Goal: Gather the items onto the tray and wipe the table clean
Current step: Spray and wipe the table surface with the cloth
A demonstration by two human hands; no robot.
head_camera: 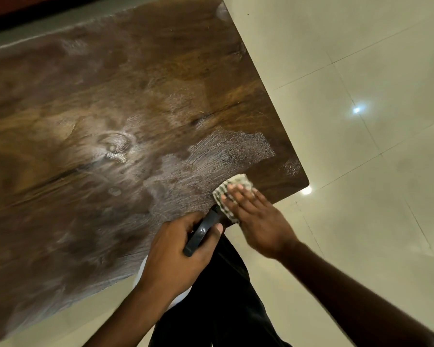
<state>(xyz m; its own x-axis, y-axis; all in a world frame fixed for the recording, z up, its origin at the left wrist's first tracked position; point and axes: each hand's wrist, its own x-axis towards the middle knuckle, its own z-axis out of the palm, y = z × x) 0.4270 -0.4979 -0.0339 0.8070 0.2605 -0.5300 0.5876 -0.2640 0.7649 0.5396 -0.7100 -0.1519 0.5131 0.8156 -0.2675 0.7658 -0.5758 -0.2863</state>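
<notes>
The left hand is clenching its fingers round a glossy black handle-shaped object, holding it at the near edge of the dark wooden table, probably to keep it clear of the wiping. If it is a sprayer, its contents are hidden. Just right of it, the right hand is pressing a checked cloth flat under straight, released fingers, spreading the pressure near the table corner. Wet streaks are glistening beyond the fingertips. No tray is showing.
</notes>
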